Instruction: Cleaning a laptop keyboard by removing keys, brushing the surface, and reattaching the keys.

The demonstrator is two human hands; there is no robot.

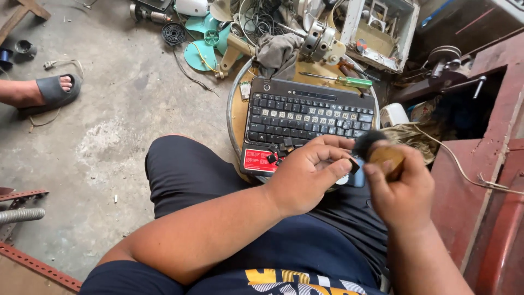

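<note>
So I'm sitting on the concrete floor [109, 109] with a laptop base [308, 123] on a round stool [236, 112] right in front of my knees. My left hand [308, 175] is curled up, fingers folded in around a small black keycap [354, 165] that I'm pinching at the fingertips. My right hand [401, 188] is wrapped tight around the wooden handle of a brush [376, 150], and its dark bristles are sitting right up against the keycap. Both hands are hovering over the near right corner of the laptop base.

The keyboard has most of its keys in place, and a few loose black keys [278, 150] are piled on the front edge next to a red sticker [260, 160]. Behind it there's a green-handled screwdriver [341, 80] and a grey rag [278, 53]. Somebody's foot in a grey sandal [52, 90] is off to the left.
</note>
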